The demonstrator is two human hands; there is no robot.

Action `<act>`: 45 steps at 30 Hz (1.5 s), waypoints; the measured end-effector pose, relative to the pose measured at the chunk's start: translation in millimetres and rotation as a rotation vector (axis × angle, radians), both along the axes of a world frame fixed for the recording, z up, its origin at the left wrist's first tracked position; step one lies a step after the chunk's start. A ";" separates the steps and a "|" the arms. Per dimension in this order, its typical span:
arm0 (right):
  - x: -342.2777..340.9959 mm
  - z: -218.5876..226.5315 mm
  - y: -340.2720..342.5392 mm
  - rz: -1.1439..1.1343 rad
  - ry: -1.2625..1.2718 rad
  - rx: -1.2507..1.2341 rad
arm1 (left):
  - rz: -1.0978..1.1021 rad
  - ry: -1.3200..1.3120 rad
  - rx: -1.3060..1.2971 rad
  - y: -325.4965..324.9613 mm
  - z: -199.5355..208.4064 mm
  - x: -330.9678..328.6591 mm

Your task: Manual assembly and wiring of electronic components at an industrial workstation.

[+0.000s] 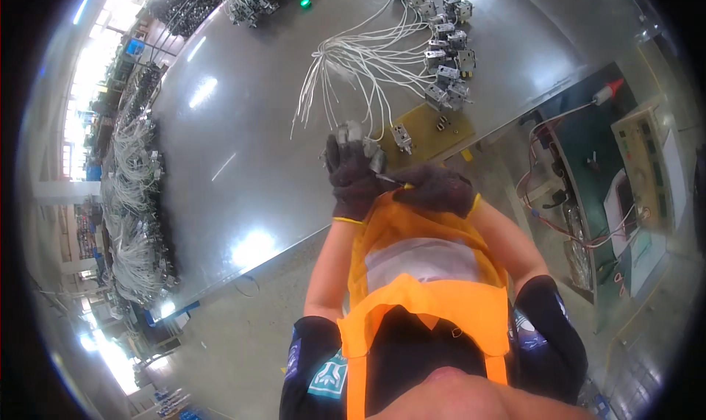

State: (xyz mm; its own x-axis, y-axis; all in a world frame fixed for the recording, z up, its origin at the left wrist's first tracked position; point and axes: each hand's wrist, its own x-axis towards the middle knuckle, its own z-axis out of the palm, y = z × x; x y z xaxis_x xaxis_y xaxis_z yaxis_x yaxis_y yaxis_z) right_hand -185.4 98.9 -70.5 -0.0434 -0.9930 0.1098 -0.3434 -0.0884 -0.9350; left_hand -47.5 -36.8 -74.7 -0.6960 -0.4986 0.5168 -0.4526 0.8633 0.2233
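Both hands wear dark work gloves and meet close to the front edge of a grey metal table. My left hand (354,173) is curled at the table edge, its fingertips pale grey; what lies inside it is hidden. Beside it my right hand (435,187) is closed, its fingers pointing toward the left hand. A thin dark piece shows between the two, too small to name. Just beyond the hands, a small metal block with a white wire (401,137) rests at the edge of a yellow-brown board (434,131).
A bundle of white wires (321,54) fans out to a row of metal blocks (445,52). More wired parts (132,199) pile along the left. To the right stand a dark green bench (581,151), a control box (641,166) and a red-tipped cable (607,92).
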 end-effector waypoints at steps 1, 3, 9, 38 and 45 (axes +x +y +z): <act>-8.5 -1.3 -0.4 -0.010 -0.001 -0.004 | -0.010 -0.001 -0.004 1.3 -8.6 -4.2; -28.0 27.2 -5.0 -0.312 -0.239 0.279 | 0.116 0.026 -0.029 20.6 -17.4 -13.4; -24.3 99.6 23.8 -0.535 -0.157 -0.163 | -0.168 0.119 0.029 53.1 -32.2 -26.6; 42.7 38.1 120.9 -0.617 0.074 -0.245 | -0.414 0.329 1.082 -8.3 -30.2 -20.6; 36.9 65.1 97.9 -0.523 0.101 -0.428 | -0.258 0.300 0.936 12.4 -35.2 -61.6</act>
State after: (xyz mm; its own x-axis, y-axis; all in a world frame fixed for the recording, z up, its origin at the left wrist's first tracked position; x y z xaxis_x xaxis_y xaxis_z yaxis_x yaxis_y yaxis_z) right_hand -148.5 196.8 -5.4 -0.4745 -0.7126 0.5169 -0.5256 -0.2416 -0.8157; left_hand -109.1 -24.4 -109.9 -0.7450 -0.6458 0.1672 -0.0914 0.3470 0.9334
